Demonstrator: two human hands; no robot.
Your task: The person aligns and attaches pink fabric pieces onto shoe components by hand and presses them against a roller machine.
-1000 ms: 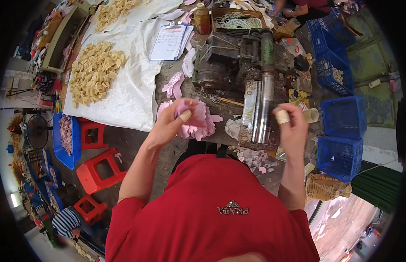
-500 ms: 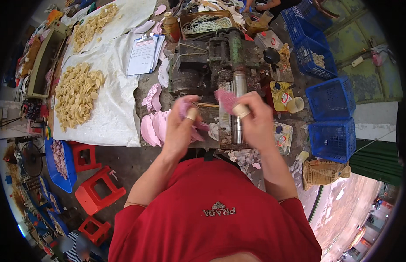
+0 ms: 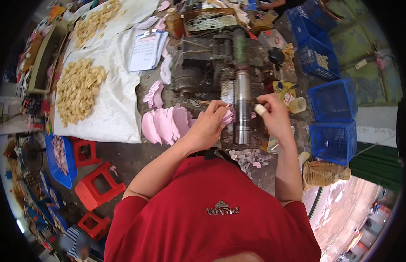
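Note:
My left hand (image 3: 208, 127) is closed on a pink cut piece of sheet material (image 3: 228, 117), holding it against the left side of a shiny metal roller (image 3: 243, 105). Across the roller, my right hand (image 3: 276, 120) is raised with its fingers bent and thumb apart, and nothing shows in it. A pale cover wraps its thumb. A small bit of pink (image 3: 253, 115) shows at the roller's right side, close to that hand. Left of my left hand lies a fanned row of curved pink pieces (image 3: 168, 124). The roller belongs to a dark, worn machine (image 3: 194, 72).
A white sheet (image 3: 120, 96) on the left bears heaps of cream-coloured pieces (image 3: 78, 91). A clipboard (image 3: 146, 51) lies beside the machine. Blue crates (image 3: 333, 142) line the right side. Red stools (image 3: 98, 185) stand at lower left. Another person's hand (image 3: 270, 4) shows at the far edge.
My left hand has moved right to the roller with a pink piece. My right hand has shifted right, and the pink piece it held is no longer in it.

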